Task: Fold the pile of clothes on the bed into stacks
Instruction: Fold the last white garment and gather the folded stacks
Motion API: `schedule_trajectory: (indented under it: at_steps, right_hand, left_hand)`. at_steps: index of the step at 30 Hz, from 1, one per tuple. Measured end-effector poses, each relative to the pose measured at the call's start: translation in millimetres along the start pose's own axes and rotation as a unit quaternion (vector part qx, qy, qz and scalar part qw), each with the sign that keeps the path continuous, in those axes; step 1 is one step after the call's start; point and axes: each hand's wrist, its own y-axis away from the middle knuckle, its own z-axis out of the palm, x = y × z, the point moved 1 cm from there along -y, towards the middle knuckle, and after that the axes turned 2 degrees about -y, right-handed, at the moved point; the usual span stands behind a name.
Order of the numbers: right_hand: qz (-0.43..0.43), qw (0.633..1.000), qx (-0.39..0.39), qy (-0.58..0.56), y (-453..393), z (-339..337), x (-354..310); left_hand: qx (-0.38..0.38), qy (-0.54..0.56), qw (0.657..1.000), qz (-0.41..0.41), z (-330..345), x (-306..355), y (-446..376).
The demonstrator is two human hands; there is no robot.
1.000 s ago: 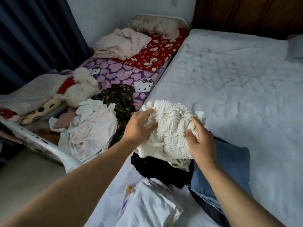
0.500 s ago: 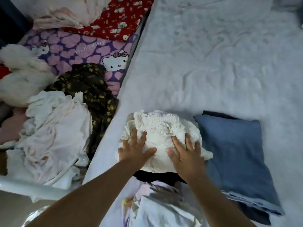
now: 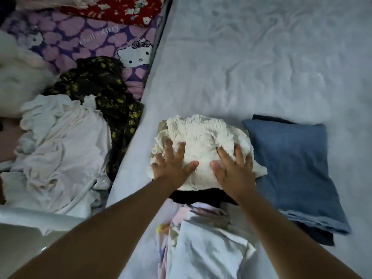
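Observation:
A cream ruffled garment, folded into a bundle, lies on top of a black garment near the bed's left edge. My left hand presses flat on its left part with fingers spread. My right hand presses flat on its right part. Folded blue denim lies just to the right on a darker piece. A white and pale floral stack sits nearer to me. On the small bed to the left lies an unfolded heap: a white garment and a dark one with yellow flowers.
The grey bedsheet stretches away ahead and to the right. On the left a purple cartoon-cat blanket, a red floral cloth and a white plush toy cover the small bed. A white rail runs along its near edge.
One second ago both hands gripped the cream garment above the stack. It now lies on the black garment with both palms flat on it. The camera has tilted down.

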Motion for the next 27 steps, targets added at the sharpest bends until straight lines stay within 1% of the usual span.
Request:
schedule_trajectory:
  at_steps: [1,2,3,5,6,8,9,11,13,15,17,19,20,22,24,25,27]
  right_hand:
    - [-0.003,1.000,0.007,-0.016,-1,-10,-4]
    - [-0.019,0.999,0.029,-0.032,3,-18,-5]
    - [-0.040,0.996,0.068,-0.047,12,-26,-7]
    - [-0.068,0.985,0.135,-0.088,48,-31,-3]
    - [-0.078,0.978,0.151,-0.122,65,-28,2]
    - [-0.083,0.962,0.170,-0.198,105,-13,15]
    - [-0.072,0.957,0.172,-0.224,124,0,23]
    - [-0.017,0.951,0.154,-0.269,156,28,38]
    - [0.048,0.937,0.105,-0.330,184,59,48]
    - [0.070,0.914,0.060,-0.394,203,87,54]
    - [0.070,0.904,0.040,-0.419,210,108,58]
    - [0.061,0.900,0.033,-0.429,207,122,61]
    - [0.061,0.900,0.032,-0.431,204,125,62]
    - [0.058,0.896,0.013,-0.440,199,129,67]
    - [0.053,0.888,-0.028,-0.456,194,130,70]
    - [0.058,0.881,-0.044,-0.467,192,130,72]
    - [0.075,0.867,-0.061,-0.489,192,127,76]
  left_hand:
    - [0.007,0.044,0.999,0.014,-7,-4,-4]
    - [0.022,0.094,0.995,0.031,-11,-8,-5]
    - [0.052,0.146,0.987,0.053,-15,-13,2]
    - [0.152,0.251,0.953,0.077,-14,-25,35]
    - [0.195,0.291,0.933,0.086,-8,-31,53]
    - [0.240,0.336,0.907,0.085,13,-40,95]
    - [0.232,0.345,0.907,0.072,29,-45,115]
    - [0.173,0.358,0.917,0.040,59,-50,149]
    - [0.100,0.378,0.920,0.025,97,-54,170]
    - [0.032,0.405,0.914,0.015,132,-58,179]
    - [-0.028,0.445,0.895,0.016,153,-57,184]
    - [-0.058,0.503,0.861,0.036,160,-52,185]
    - [-0.068,0.521,0.850,0.040,159,-50,184]
    - [-0.082,0.529,0.844,0.032,161,-52,178]
    - [-0.110,0.524,0.844,0.017,163,-56,172]
    - [-0.133,0.538,0.832,0.018,162,-57,171]
    - [-0.173,0.581,0.794,0.036,161,-53,172]
